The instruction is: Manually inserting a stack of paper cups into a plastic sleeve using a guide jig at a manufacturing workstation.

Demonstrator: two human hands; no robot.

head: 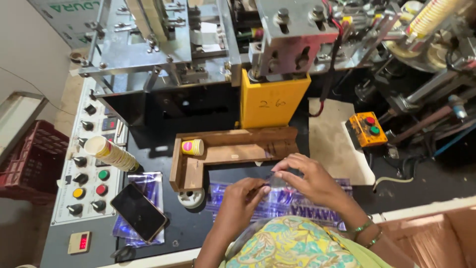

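My left hand (241,197) and my right hand (306,177) meet over the dark machine top, both pinching the edge of a clear plastic bag (276,184) between their fingers. Under them lies a stack of printed blue-and-purple plastic sleeves (292,203). Just beyond my hands stands an L-shaped wooden tray (238,149) with one small yellow-and-pink paper cup (192,147) lying in its left corner.
A nested stack of paper cups (111,153) lies on the control panel (89,168) of knobs and coloured buttons. A black phone (138,212) rests on a foil packet. A yellow machine housing (273,101), an orange button box (366,129) and a red crate (29,159) surround the area.
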